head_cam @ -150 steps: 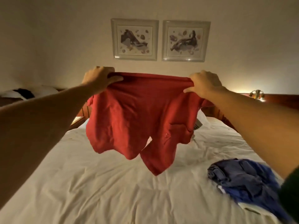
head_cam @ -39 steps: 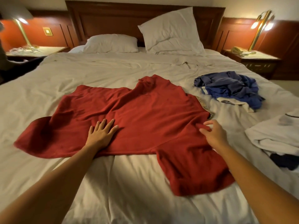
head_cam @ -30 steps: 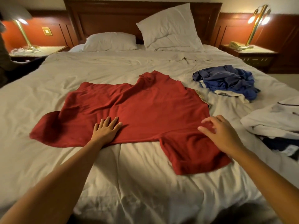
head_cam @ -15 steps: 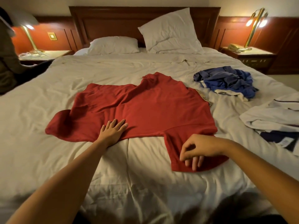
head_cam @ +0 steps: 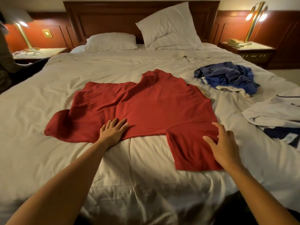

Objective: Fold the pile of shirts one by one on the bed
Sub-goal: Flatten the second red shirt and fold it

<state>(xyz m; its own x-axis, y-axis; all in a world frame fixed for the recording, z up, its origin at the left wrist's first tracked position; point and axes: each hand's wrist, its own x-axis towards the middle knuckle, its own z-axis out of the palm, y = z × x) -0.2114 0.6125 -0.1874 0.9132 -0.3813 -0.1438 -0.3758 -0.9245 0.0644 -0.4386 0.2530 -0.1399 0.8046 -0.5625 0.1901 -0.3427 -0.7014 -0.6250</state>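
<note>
A red shirt [head_cam: 146,108] lies spread across the white bed [head_cam: 81,159], one sleeve reaching toward me on the right. My left hand [head_cam: 112,131] rests flat, fingers apart, on the shirt's near edge. My right hand [head_cam: 222,145] lies open over the right side of the near sleeve, fingers spread on the cloth. A crumpled blue shirt [head_cam: 227,77] sits further back on the right. White and dark shirts [head_cam: 276,117] lie in a heap at the right edge.
Two white pillows [head_cam: 168,28] lean at the wooden headboard [head_cam: 103,18]. Nightstands with lit brass lamps stand on the left [head_cam: 37,52] and right [head_cam: 248,47]. A person's dark clothing [head_cam: 4,59] shows at the far left edge.
I laid the held-up red shirt flat on the bed. My right hand opened from a pinch on the sleeve and moved up to its right side. The left hand stayed put.
</note>
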